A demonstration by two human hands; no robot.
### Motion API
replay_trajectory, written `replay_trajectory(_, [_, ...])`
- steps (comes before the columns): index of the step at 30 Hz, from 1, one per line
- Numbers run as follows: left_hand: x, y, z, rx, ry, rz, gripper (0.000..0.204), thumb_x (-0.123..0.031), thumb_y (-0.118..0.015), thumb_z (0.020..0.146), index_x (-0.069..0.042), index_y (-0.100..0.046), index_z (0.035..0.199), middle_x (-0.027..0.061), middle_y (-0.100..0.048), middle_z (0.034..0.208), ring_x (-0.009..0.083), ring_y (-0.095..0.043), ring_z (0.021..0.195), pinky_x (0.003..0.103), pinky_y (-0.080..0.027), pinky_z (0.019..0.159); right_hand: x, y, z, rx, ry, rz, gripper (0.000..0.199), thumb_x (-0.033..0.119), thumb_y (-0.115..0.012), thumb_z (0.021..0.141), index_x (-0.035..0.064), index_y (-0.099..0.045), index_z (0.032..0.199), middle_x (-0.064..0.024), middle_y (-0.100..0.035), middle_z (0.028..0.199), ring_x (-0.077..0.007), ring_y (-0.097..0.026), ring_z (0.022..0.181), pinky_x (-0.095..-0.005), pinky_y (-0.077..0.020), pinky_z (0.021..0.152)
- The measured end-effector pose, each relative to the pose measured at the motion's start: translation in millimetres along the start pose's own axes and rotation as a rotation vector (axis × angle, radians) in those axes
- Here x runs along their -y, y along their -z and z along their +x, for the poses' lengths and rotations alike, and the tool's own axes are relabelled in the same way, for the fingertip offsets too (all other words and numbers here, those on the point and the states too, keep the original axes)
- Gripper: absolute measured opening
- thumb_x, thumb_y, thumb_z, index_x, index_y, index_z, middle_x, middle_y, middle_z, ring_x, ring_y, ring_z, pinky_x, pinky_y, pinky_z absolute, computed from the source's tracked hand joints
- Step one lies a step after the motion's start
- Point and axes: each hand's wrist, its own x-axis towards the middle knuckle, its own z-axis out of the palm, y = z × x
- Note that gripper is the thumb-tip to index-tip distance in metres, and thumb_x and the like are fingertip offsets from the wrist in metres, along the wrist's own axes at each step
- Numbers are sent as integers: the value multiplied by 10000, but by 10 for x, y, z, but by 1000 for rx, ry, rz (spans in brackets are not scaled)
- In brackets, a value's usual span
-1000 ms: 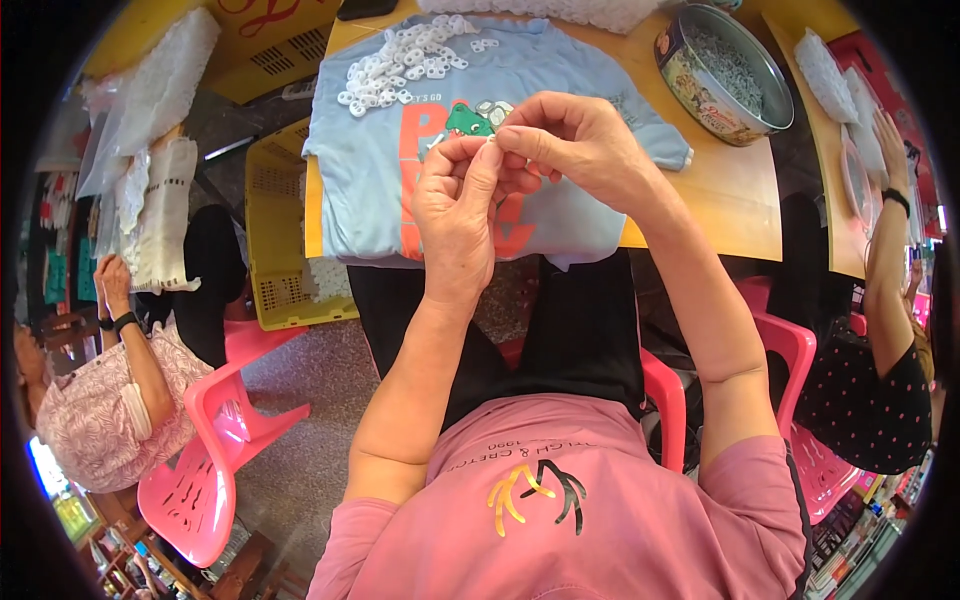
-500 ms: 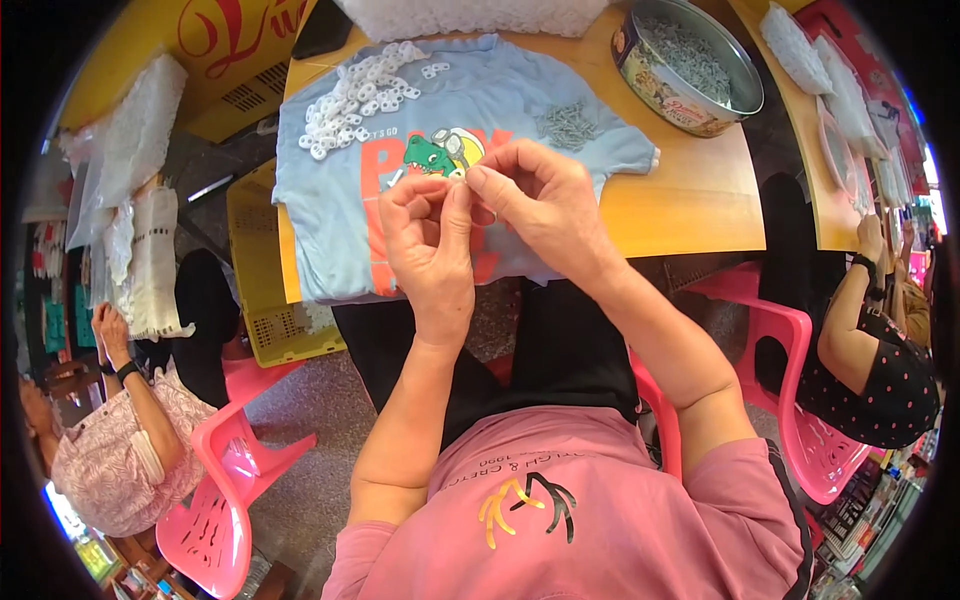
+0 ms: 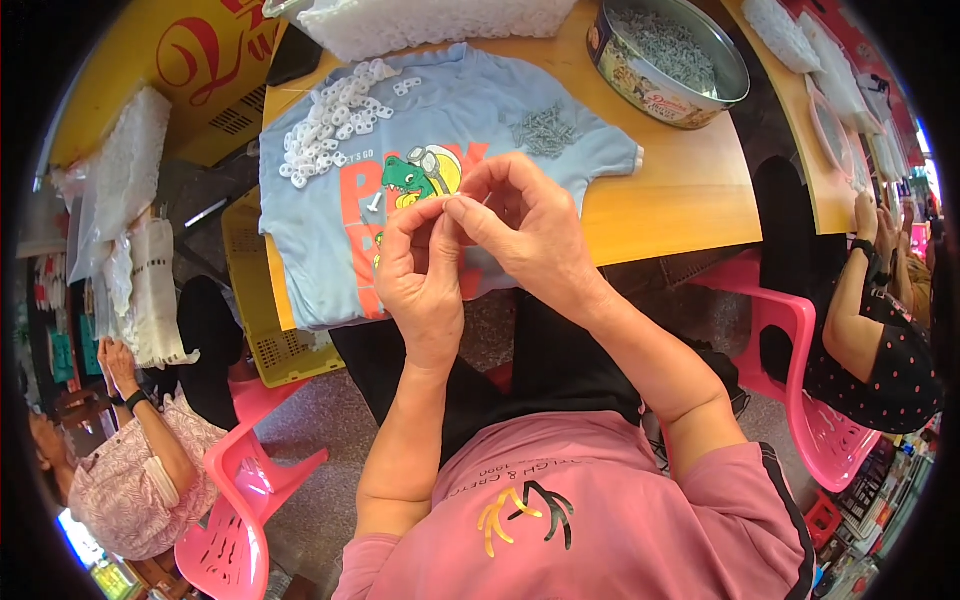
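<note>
My left hand (image 3: 420, 275) and my right hand (image 3: 525, 230) meet fingertip to fingertip above the near edge of the table. Between the pinched fingers is a very small pale part, mostly hidden by the fingers. Under the hands a light blue T-shirt (image 3: 330, 250) with a green dinosaur print lies spread flat on the table. On the shirt sit a heap of small white plastic pieces (image 3: 330, 125) at the far left and a little pile of grey metal screws (image 3: 545, 128) at the right.
A round tin of grey screws (image 3: 668, 55) stands on the wooden table (image 3: 690, 190) at the far right. A white bin (image 3: 440, 20) lies at the far edge, a yellow crate (image 3: 270, 345) under the table. Seated people on pink chairs flank me, left (image 3: 130, 470) and right (image 3: 875, 330).
The view has shifted, so table and shirt sit lower and nearer in the frame. My two hands have stayed pinched together, working the small part between the fingertips.
</note>
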Motion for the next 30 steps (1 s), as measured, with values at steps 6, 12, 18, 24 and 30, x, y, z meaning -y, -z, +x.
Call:
replay_trajectory(6, [-64, 41, -13, 75, 58, 5, 110, -36, -606, 963, 2, -603, 1066, 42, -644, 964, 97, -628, 781, 225, -514, 709, -42, 124, -115, 23, 80, 12, 123, 59, -648, 939, -30, -647, 1024, -15, -637, 920, -58, -597, 774, -207, -490, 652])
replay_trajectory(12, [-59, 96, 15, 131, 110, -112, 97, -33, -618, 953, -4, -603, 1045, 45, -637, 944, 100, -621, 744, 224, -505, 666, -6, 117, -161, 21, -10, 54, 123, 88, -641, 952, -5, -648, 1033, -7, -646, 894, -32, -540, 712, -184, -438, 595])
replay_trajectory(18, [-41, 152, 36, 187, 133, -142, 97, -27, -627, 944, -9, -609, 1037, 41, -619, 969, 99, -607, 727, 216, -489, 650, 38, 25, -213, -28, -111, 295, 136, 110, -627, 967, 7, -635, 1055, -18, -660, 939, -26, -545, 726, -178, -437, 584])
replay_trajectory(24, [-29, 124, 37, 151, 128, -163, 80, -32, -624, 947, -5, -613, 1022, 45, -610, 956, 95, -592, 711, 213, -479, 643, -159, 39, -187, -28, 134, 111, 118, 46, -632, 949, -15, -629, 1051, -41, -654, 972, -69, -586, 788, -214, -481, 643])
replay_trajectory(30, [-12, 135, 48, 125, 119, -152, 84, -39, -619, 953, 4, -602, 1024, 56, -608, 939, 100, -588, 702, 222, -483, 648, 38, 172, -119, 38, 174, -246, 105, -4, -685, 873, -2, -669, 977, -104, -635, 970, -147, -613, 851, -256, -490, 713])
